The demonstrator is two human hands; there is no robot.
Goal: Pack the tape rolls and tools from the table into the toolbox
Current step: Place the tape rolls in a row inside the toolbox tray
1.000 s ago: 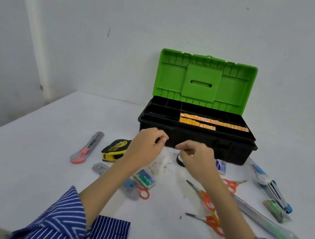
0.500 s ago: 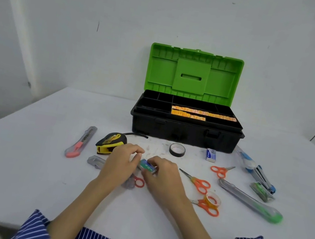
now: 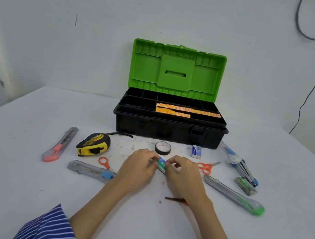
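Pinching a small green-and-blue box [image 3: 161, 163] between them, the left hand [image 3: 137, 169] and right hand [image 3: 182, 175] meet over the white table [image 3: 17, 179], fingers curled on either end. Just beyond sits a black tape roll [image 3: 163, 147], then the toolbox [image 3: 169, 129], green lid raised. A yellow tape measure [image 3: 93, 144] lies well to the left.

A grey cable [image 3: 311, 89] hangs down the white wall [image 3: 64, 20].
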